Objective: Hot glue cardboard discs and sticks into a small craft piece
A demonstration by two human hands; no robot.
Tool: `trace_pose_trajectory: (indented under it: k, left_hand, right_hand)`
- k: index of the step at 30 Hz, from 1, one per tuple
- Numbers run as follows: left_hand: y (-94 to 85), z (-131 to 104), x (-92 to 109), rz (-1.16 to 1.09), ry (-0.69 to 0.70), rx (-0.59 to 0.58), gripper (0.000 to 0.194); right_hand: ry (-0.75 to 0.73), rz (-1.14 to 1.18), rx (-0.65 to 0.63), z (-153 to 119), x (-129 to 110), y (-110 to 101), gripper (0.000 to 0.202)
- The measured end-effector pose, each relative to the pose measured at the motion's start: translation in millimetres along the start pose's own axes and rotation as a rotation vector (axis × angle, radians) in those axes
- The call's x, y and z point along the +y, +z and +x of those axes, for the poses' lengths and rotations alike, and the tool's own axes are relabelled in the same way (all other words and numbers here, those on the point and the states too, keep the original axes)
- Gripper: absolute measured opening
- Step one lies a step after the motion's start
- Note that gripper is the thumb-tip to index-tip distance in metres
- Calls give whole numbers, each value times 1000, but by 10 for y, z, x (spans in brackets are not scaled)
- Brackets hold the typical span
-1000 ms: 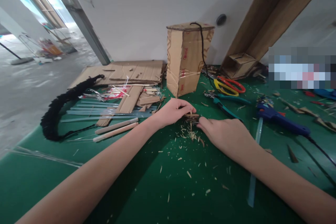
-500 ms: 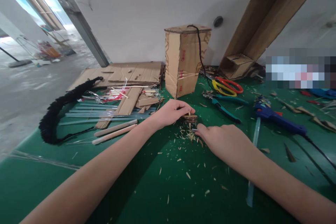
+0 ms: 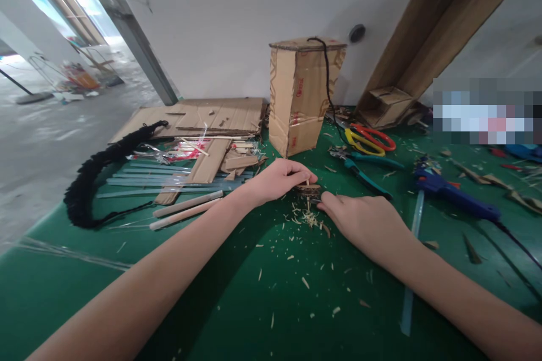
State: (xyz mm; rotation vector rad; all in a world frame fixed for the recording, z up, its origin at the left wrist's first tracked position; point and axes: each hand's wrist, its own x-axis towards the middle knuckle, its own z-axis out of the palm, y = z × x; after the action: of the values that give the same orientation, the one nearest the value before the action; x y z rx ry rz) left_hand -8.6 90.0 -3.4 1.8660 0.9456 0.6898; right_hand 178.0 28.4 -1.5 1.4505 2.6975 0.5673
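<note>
My left hand (image 3: 283,179) is closed, with thumb and fingers pinching a short wooden stick (image 3: 308,181) that passes through a small stack of brown cardboard (image 3: 307,188). The stick's lower end points down at the table. Close on the right, my right hand (image 3: 359,217) is closed round a thin metal blade (image 3: 315,201); most of it is hidden in the fingers. The blade's tip is beside the lower part of the stick; whether they touch I cannot tell. Pale wood shavings (image 3: 311,218) lie heaped just below both hands.
A tall cardboard box (image 3: 296,101) stands behind my hands. Teal-handled pliers (image 3: 364,172), red-and-yellow scissors (image 3: 368,141) and a blue glue gun (image 3: 457,194) lie right. Left are glue sticks (image 3: 139,181), wooden rods (image 3: 186,214), cardboard strips (image 3: 212,163) and a black fuzzy strand (image 3: 84,192).
My right hand and the blade have moved slightly up, closer to the cardboard and stick. My left hand keeps its hold. The whole view has shifted a little.
</note>
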Motion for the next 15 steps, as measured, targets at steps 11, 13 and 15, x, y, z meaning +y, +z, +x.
trace_pose_trajectory:
  k: [11,13,15]
  left_hand:
    - [-17,-15,-14,-56,4,-10,24]
    - [-21,-14,-16,-59,14,-10,23]
    - [-23,-12,-19,-56,21,-12,24]
  right_hand:
    - [-95,71,-108,-52,-13,-81,13]
    - [-96,51,-128,-73,-14,-93,12]
    - [-97,35,-125,-84,-7,-101,14]
